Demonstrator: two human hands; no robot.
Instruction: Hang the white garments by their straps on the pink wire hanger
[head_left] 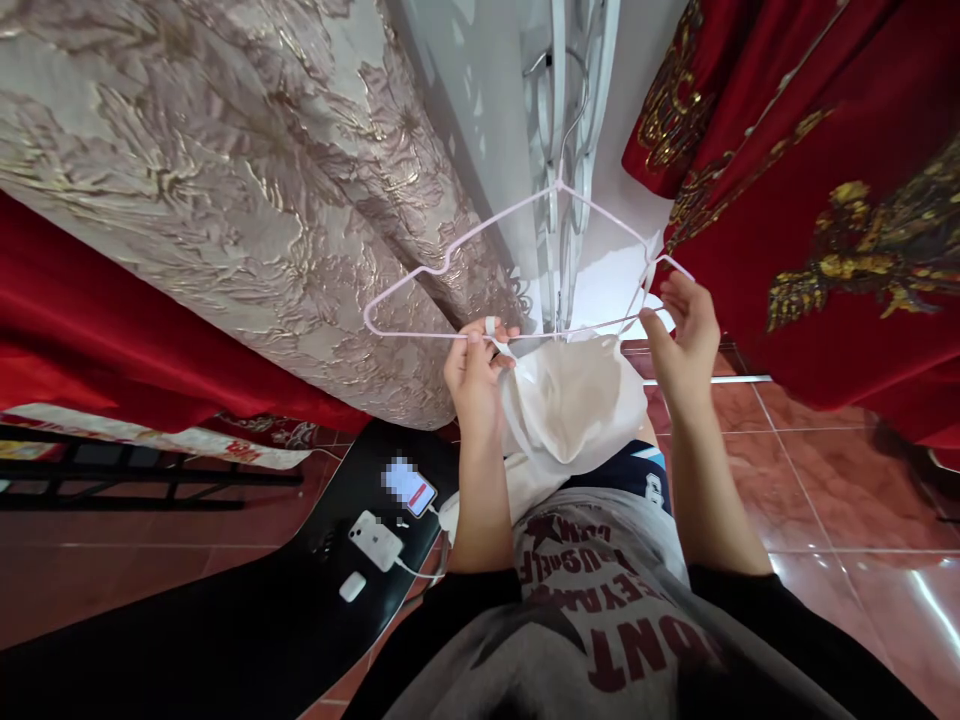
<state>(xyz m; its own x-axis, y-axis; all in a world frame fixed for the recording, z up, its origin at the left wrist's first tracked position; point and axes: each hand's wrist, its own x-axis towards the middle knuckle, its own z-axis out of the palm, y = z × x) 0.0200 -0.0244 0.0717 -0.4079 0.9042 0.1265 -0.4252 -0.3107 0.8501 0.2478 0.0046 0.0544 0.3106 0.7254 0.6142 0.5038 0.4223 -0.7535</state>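
A pale pink wire hanger (pixel 450 262) is held up in front of me, its metal hook (pixel 574 110) pointing away. A white silky garment (pixel 574 405) hangs from its bottom bar by thin straps. My left hand (pixel 474 375) pinches a strap against the bottom bar. My right hand (pixel 684 335) grips the hanger's right end, where another part of the garment lies over the wire.
A beige-gold embroidered cloth (pixel 247 190) hangs at the left, red embroidered cloth (pixel 825 190) at the right. Below left, a black surface (pixel 225 620) bears two phones (pixel 409 486), a charging cable and a small white case (pixel 352 586). The floor is glossy red tile (pixel 840 490).
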